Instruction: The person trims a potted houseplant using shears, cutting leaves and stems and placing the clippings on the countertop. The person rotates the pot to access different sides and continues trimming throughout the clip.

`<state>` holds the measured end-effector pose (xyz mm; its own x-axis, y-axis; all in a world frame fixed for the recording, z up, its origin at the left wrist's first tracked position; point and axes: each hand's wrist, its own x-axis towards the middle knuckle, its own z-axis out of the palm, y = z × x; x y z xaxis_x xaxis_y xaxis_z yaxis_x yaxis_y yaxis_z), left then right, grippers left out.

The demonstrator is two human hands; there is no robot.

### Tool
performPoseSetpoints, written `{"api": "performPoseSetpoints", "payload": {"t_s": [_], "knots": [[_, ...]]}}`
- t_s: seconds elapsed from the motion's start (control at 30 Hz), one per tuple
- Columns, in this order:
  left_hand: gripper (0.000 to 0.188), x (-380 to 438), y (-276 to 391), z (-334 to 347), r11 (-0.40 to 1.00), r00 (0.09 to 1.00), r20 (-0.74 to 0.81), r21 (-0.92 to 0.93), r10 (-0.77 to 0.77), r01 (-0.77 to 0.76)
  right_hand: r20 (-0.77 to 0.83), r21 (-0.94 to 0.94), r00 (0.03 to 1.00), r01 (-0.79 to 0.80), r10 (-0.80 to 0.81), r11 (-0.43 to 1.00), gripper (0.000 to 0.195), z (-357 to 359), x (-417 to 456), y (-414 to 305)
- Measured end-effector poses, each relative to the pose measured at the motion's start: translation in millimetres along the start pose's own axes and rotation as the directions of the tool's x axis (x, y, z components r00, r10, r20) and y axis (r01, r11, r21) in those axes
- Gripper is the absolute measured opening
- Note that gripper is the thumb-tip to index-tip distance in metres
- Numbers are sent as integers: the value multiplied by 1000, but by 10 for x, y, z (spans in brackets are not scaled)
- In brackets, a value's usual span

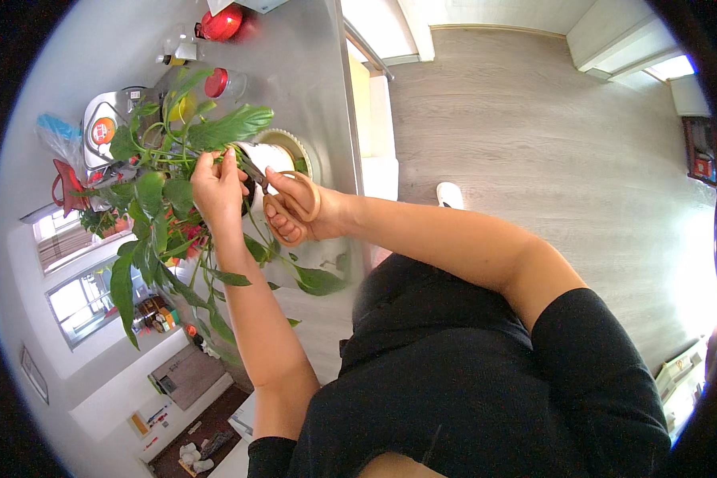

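A leafy green houseplant point(152, 197) with broad pointed leaves grows from a white pot point(268, 156) on a metal countertop point(322, 71). Among its stems, my left hand point(218, 185) pinches a stem between thumb and fingers, near the pot's rim. My right hand point(298, 209) grips a pair of scissors point(291, 224) by their tan looped handles. The dark scissor blades point up and left towards the stems close to my left fingertips. Whether the blades touch a stem cannot be made out. A scalloped cream dish point(301, 149) shows beside the pot.
Beyond the plant on the counter are a red-lidded clear jar point(227, 83), a red round object point(222, 24), a small bottle point(172, 60) and a silver appliance point(102, 128). A red jug-like container point(68, 186) stands farther left. Wood-look floor point(502, 131) lies right of the counter edge.
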<state>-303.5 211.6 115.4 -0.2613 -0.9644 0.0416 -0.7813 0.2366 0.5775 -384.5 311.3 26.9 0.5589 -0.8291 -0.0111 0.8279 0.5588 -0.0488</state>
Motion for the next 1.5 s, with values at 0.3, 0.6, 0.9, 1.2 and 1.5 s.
{"api": "performPoseSetpoints", "payload": {"t_s": [0.3, 0.6, 0.9, 1.2, 1.5], "knots": [[17, 57, -75, -51, 998, 1000, 11, -57, -14, 15, 16, 9, 1000, 22, -22, 1000, 63, -10, 37, 46], [16, 41, -28, -34, 1000, 1000, 1, -17, 8, -8, 34, 31, 999, 26, -27, 999, 64, -1, 55, 52], [18, -9, -27, 5, 1000, 1000, 11, -28, 10, -10, -99, 46, 992, 88, -84, 995, 62, 67, 114, 76], [11, -159, 89, 45, 986, 999, 48, -164, 12, -4, -46, -143, 962, 260, -269, 955, 57, 107, -87, 118], [6, -1393, -39, 82, 987, 954, 254, -54, 161, -152, -394, -286, 890, 118, -229, 951, 66, -38, -691, 206]]}}
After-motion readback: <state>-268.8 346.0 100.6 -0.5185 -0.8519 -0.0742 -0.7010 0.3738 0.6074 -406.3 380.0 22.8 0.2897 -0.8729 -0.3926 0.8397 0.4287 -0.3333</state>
